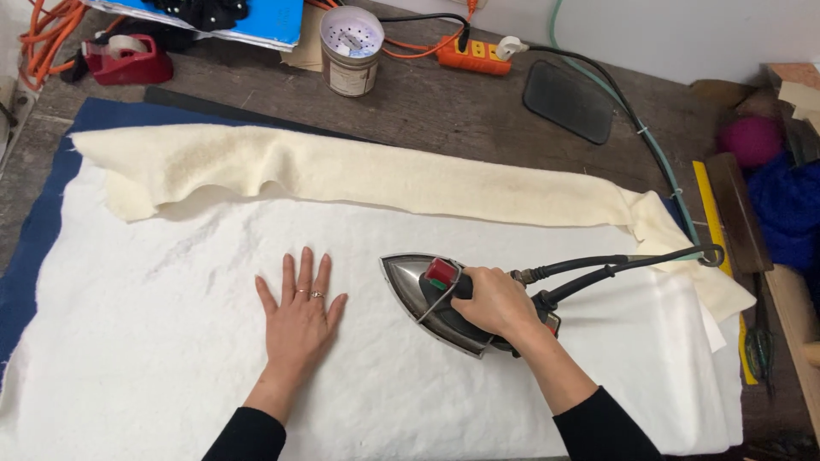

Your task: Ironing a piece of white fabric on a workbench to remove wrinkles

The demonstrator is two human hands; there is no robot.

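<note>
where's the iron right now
In the head view the iron sits right of centre on the white fabric, gripped by the right hand, with the left hand flat on the fabric just beside it.

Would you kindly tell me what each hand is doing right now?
Left hand: open, flat on the white fabric.
Right hand: closed, holding the iron.

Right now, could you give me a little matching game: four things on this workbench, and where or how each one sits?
Things:
1. iron
2. left hand
3. tape dispenser
4. cream fabric strip

Places or states:
a. far left corner, red
b. folded back along the far edge of the white batting
c. gripped by the right hand
d. flat, fingers spread

Pairs: 1-c, 2-d, 3-a, 4-b
</note>
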